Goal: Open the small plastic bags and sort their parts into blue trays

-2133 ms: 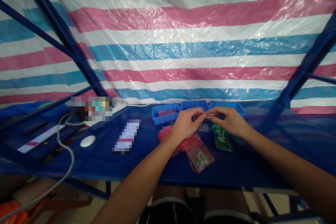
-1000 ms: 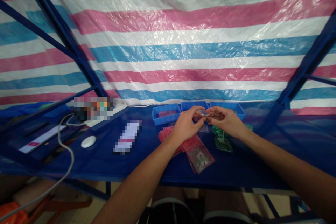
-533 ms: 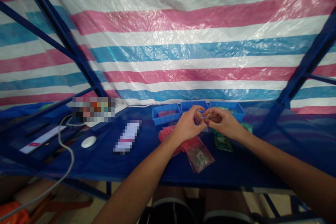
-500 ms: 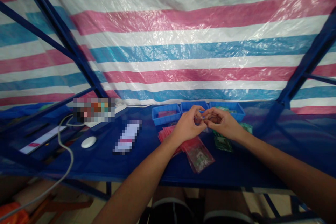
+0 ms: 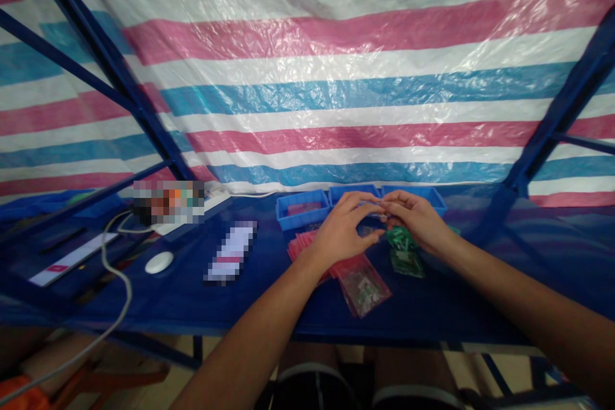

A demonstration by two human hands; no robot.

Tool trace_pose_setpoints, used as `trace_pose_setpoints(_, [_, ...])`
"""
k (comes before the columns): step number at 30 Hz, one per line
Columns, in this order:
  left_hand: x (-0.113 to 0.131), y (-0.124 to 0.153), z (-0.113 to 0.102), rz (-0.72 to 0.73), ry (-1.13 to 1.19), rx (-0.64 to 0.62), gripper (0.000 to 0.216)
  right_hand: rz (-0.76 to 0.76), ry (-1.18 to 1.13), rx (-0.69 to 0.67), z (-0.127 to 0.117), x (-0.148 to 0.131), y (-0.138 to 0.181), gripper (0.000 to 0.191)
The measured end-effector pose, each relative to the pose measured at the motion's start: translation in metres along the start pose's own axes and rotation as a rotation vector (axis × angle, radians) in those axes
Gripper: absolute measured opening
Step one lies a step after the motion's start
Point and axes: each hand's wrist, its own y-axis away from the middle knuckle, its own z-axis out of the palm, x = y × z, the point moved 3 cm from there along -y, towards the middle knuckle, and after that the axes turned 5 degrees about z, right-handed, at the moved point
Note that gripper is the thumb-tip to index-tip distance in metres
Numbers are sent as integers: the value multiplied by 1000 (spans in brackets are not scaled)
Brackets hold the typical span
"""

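My left hand (image 5: pixel 346 227) is over a fanned stack of red plastic bags (image 5: pixel 305 245), its thumb spread away from its fingers. Those fingertips reach the tips of my right hand (image 5: pixel 412 218), which is closed in a pinch. Something small and shiny shows at the right fingertips, too blurred to name. Below the left hand, a red bag with greyish contents (image 5: pixel 365 285) lies on the blue table (image 5: pixel 432 314). Green bags (image 5: pixel 406 259) lie under the right hand. Behind the hands stand a left blue bin (image 5: pixel 302 221), a middle blue bin (image 5: pixel 353 191) and a right blue bin (image 5: pixel 435 198).
To the left lie a blurred-out phone-like object (image 5: pixel 231 253), a white oval object (image 5: pixel 159 262) and a white cable (image 5: pixel 127 288). A power strip (image 5: pixel 216 198) is farther back. Blue frame posts (image 5: pixel 533 160) and a striped plastic sheet (image 5: pixel 336 96) enclose the table.
My left thumb has moved away from the right hand's fingers, widening the left hand's gap. The right hand has shifted slightly, and more of the green bags shows beneath it.
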Motion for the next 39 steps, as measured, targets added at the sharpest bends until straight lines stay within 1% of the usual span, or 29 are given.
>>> trace_pose_setpoints(2, [-2,-1,0,26,-37,-15,22,47,-76,-43,0,1,1,36])
trace_pose_setpoints(4, [-5,-2,0,23,-46,1,17,67,-113,-68,1,2,1,37])
trace_pose_setpoints(9, [-7,-1,-2,-9,-8,52,16,98,-93,-100,3,1,2,30])
trace_pose_setpoints(13, [-7,0,-4,-60,-18,100,16,108,-62,-154,4,-2,4,32])
trace_pose_setpoints(18, [-9,0,-4,-168,-13,143,16,76,4,-136,2,-4,3,36])
trace_pose_setpoints(21, [-9,0,-4,-200,8,157,18,70,54,-147,1,-2,2,37])
trace_pose_setpoints(24, [-6,-1,-5,-156,14,133,25,69,85,-149,2,-1,3,35])
trace_pose_setpoints(26, [-2,-2,-6,-86,16,93,28,81,30,-163,2,0,4,35])
trace_pose_setpoints(29, [1,-3,-5,1,23,52,37,152,-95,-165,2,0,5,34])
trace_pose_setpoints(31, [0,-3,-3,20,24,44,45,207,-141,-165,1,0,5,35])
trace_pose_setpoints(32, [-2,-2,-1,19,23,47,46,225,-150,-170,1,0,5,35])
trace_pose_setpoints(33, [-4,-2,-1,13,21,54,44,235,-154,-177,1,0,5,36])
trace_pose_setpoints(36, [-8,-1,-1,-19,8,91,27,234,-142,-199,4,-1,6,45])
trace_pose_setpoints(38, [-10,-1,-4,-58,3,118,21,176,-105,-176,5,-4,6,50])
trace_pose_setpoints(39, [-11,-1,-6,-89,3,125,21,126,-82,-149,5,-6,6,48])
